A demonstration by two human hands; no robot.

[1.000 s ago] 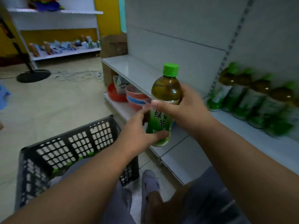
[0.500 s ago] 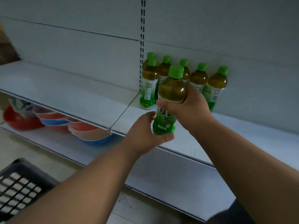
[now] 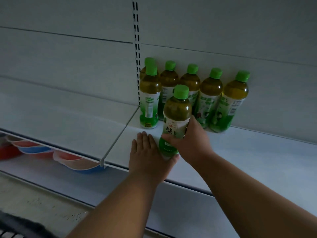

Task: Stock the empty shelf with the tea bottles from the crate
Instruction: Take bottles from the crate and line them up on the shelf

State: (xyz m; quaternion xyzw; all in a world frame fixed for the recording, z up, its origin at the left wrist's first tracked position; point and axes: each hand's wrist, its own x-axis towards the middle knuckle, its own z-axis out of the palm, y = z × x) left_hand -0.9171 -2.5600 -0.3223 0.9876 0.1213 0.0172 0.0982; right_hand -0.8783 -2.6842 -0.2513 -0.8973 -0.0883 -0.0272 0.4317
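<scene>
A pale shelf (image 3: 257, 152) runs across a store gondola, backed by a plain grey panel wall (image 3: 68, 57) and split by a slotted upright (image 3: 136, 48) and a thin divider rail (image 3: 120, 133) that slants from the back panel to the shelf's front edge. Right of that rail, a tea bottle (image 3: 175, 121) with a green cap stands upright near the front edge, its base on or just above the shelf; which of the two cannot be told. The right hand (image 3: 192, 143) grips its lower label, fingers curled round the front and thumb behind. The left hand (image 3: 147, 155) lies beside the bottle's base with fingers straight and together, palm down toward the shelf, its thumb under or against the bottle's bottom edge. Six more stocked bottles (image 3: 210, 100) stand behind: five in a row against the back panel and one just in front of the leftmost, close to the upright. The shelf section left of the rail and the long stretch toward the right end show bare surface, as does the strip between the held bottle and the back row. Below, on a lower shelf (image 3: 42, 170), red and blue plastic basins (image 3: 72, 160) sit nested at the left. A dark crate (image 3: 15, 227) edges into the bottom left corner over a speckled floor (image 3: 42, 203).
</scene>
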